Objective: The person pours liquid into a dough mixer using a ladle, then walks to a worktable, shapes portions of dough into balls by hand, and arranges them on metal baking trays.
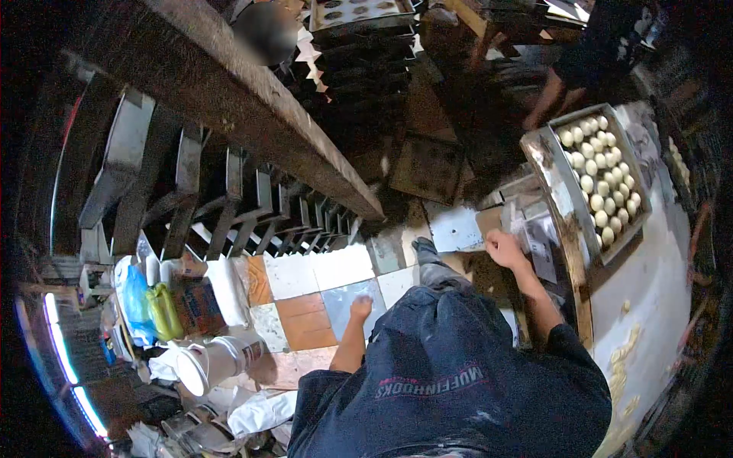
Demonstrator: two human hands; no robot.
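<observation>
My left hand [361,307] hangs in front of my body over the tiled floor, its fingers curled, with no object showing in it. My right hand [502,249] is raised near the end of a wooden table edge, curled into a loose fist; I see nothing in it. To the right of that hand, a metal tray [578,195] rests on the worktable, filled with rows of pale round dough balls [602,188]. Neither hand touches the tray. Smaller dough pieces [620,359] lie on the floured tabletop [611,301].
A thick wooden beam [282,114] and metal racks [183,164] stand at left. White buckets [200,368] and bags [166,311] sit on the tiled floor [305,320]. Another tray [359,14] tops a stack ahead. A person [611,46] is at upper right.
</observation>
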